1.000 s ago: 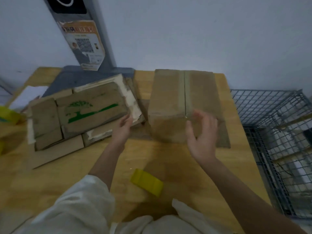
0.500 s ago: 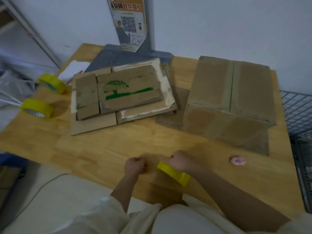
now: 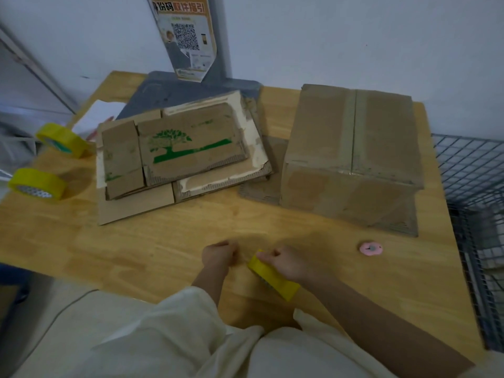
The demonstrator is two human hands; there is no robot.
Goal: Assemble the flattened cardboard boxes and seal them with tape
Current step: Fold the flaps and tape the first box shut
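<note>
An assembled cardboard box [image 3: 351,156] stands at the right of the wooden table [image 3: 136,255], a strip of tape along its top seam. A stack of flattened boxes [image 3: 180,151], the top one printed with a green tree, lies at the middle left. Near the front edge my right hand [image 3: 289,264] grips a yellow tape roll [image 3: 272,276]. My left hand [image 3: 219,253] is curled just left of the roll, its fingertips pinched together; whether it holds the tape's end is too small to tell.
Two more yellow tape rolls [image 3: 62,139] [image 3: 38,184] sit at the table's left edge. A small pink round object [image 3: 371,248] lies at the front right. A wire mesh basket [image 3: 474,186] stands beyond the right edge. A poster stand [image 3: 191,36] rises at the back.
My hands left the box and the flat stack and came back to the front edge. The right hand took hold of the yellow roll. The view swung left and down.
</note>
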